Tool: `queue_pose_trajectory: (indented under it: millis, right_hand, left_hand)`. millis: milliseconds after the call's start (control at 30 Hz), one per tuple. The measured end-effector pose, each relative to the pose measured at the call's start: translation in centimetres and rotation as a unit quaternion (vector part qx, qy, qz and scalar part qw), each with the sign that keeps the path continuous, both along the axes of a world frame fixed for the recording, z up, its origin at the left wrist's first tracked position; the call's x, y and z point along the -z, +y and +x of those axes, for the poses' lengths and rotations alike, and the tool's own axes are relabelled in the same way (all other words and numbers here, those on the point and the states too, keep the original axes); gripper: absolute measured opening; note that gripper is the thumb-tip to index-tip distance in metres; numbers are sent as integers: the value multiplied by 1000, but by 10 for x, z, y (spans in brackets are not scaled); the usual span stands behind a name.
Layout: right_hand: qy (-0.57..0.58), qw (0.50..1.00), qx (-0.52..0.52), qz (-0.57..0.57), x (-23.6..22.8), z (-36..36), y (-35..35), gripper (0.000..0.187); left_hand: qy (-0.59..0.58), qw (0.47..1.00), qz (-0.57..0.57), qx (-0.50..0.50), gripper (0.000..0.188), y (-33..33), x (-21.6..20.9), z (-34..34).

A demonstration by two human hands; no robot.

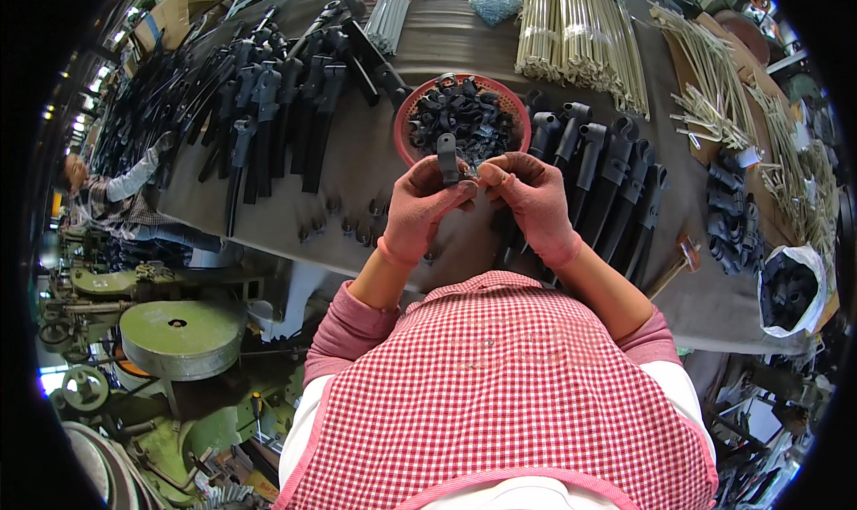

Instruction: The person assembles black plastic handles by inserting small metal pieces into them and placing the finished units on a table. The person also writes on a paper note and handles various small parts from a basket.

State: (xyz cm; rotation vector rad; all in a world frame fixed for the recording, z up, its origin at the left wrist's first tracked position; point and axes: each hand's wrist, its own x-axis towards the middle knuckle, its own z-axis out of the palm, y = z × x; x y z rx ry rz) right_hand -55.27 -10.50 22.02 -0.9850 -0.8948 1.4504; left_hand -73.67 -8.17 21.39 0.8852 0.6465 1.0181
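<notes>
My left hand (pixel 420 208) grips the black bracket (pixel 447 156) by the near rim of the red basket (pixel 525 128); my right hand (pixel 538 199) has its fingers pinched, on what I can't tell. I'd keep the bracket steady, wrists close.

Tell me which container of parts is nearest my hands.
The round red basket, just beyond your left hand and right hand. The clear bag is farther back, and the white sack is far off to the right.
</notes>
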Motion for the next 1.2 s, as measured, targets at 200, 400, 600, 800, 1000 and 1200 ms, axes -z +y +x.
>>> queue_pose_trajectory:
  millis: [200, 400, 600, 800, 1000, 1200]
  right_hand:
    - [-22, 996, -79, -27, -14, 2, -13, 19]
    - [-97, 992, -75, 35, -25, 6, -17, 16]
    - [-5, 994, -106, -23, -24, 9, -18, 19]
    - [-290, 948, -110, 68, -19, 12, -13, 20]
    - [31, 990, -123, -64, -9, 1, -22, 20]
    - [-219, 968, -121, -14, -10, -5, -19, 16]
  left_hand:
    - [23, 998, 44, -34, 17, -16, 1, -2]
    - [63, 994, 70, -59, 13, -24, 0, 2]
    - [-65, 994, -53, -65, 17, -29, 1, 9]
    - [-129, 984, -89, -82, 15, -35, 7, 11]
    - [-5, 993, -37, -111, 21, -36, 13, 6]
    - [-19, 994, 0, -107, 20, -37, 12, -1]
